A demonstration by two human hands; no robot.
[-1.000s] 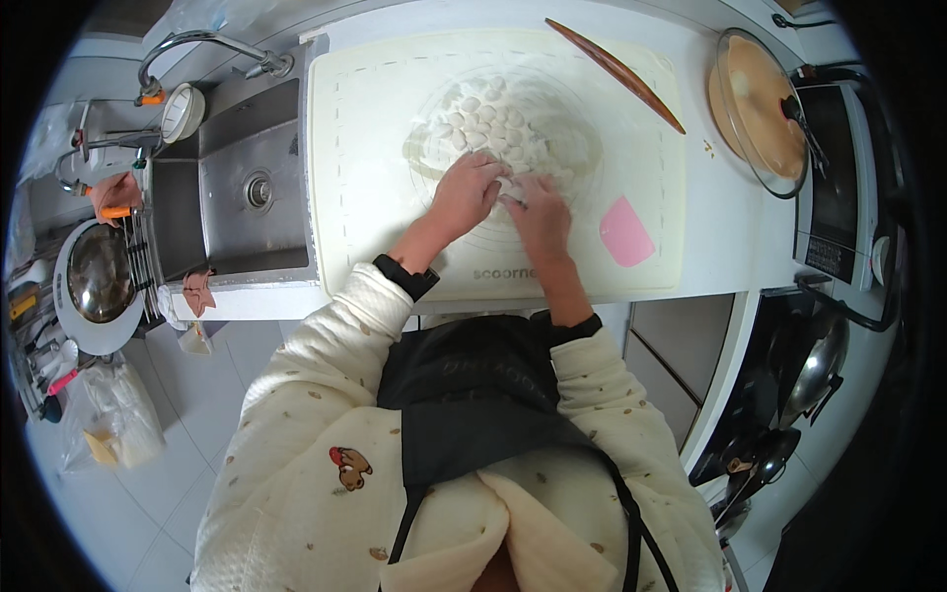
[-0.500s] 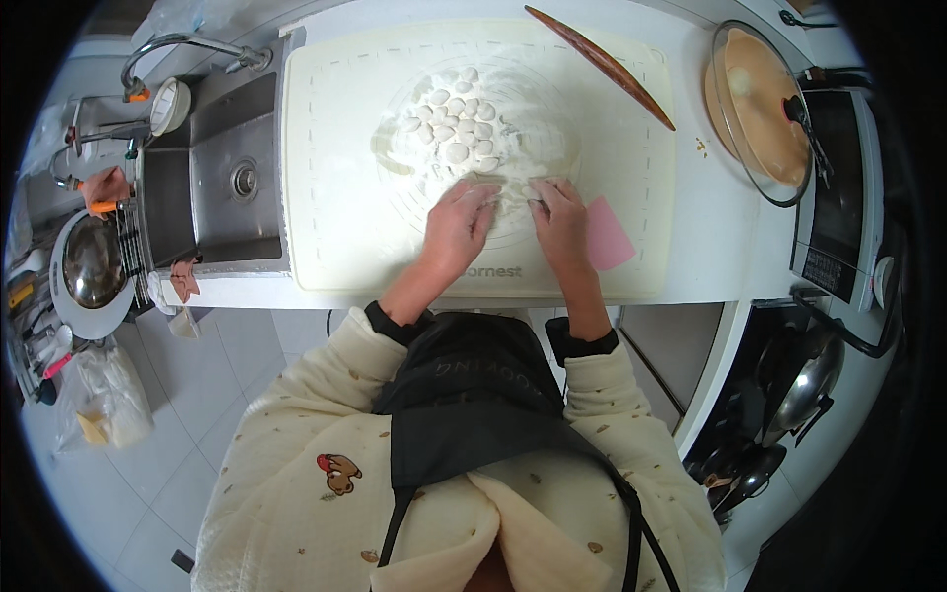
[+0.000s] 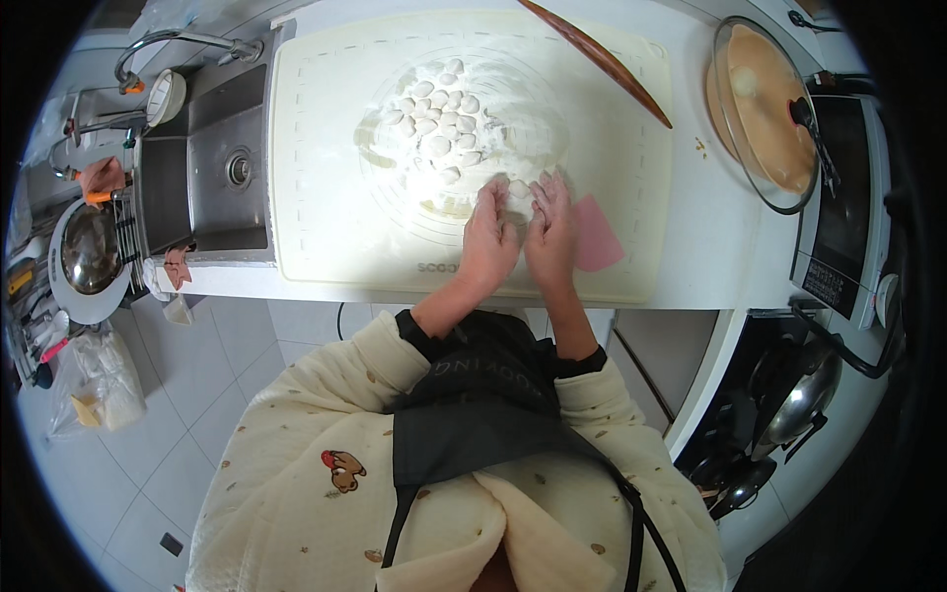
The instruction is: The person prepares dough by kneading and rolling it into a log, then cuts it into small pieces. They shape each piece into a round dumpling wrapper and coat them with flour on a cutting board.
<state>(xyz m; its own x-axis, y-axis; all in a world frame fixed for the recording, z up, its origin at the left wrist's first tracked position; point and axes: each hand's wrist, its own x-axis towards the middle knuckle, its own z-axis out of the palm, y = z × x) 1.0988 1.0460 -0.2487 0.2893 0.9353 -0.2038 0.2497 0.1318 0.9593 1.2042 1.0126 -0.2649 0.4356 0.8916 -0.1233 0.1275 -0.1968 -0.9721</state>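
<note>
My left hand (image 3: 491, 232) and my right hand (image 3: 550, 229), both dusted with flour, rest near the front of a pale kneading mat (image 3: 345, 247). Their fingers stretch forward on either side of a small white dough piece (image 3: 518, 187), which lies between the fingertips; whether both hands touch it I cannot tell. Several floured dough pieces (image 3: 439, 146) are gathered ahead and to the left, with one (image 3: 450, 176) a little nearer my left hand. Loose flour whitens the mat around them. Just right of my right hand lies a pink dough scraper (image 3: 597, 235).
A brown tapered rolling pin (image 3: 602, 64) lies across the mat's far right corner. Farther right stand a peach-coloured basin with a glass lid (image 3: 764, 109) and a microwave (image 3: 843, 217). On the left is a steel sink (image 3: 222, 212) with a tap (image 3: 182, 41).
My hands have come together, the left moving right, and a dough piece now shows between their fingertips. One piece now sits just below the cluster. The whole view has shifted slightly.
</note>
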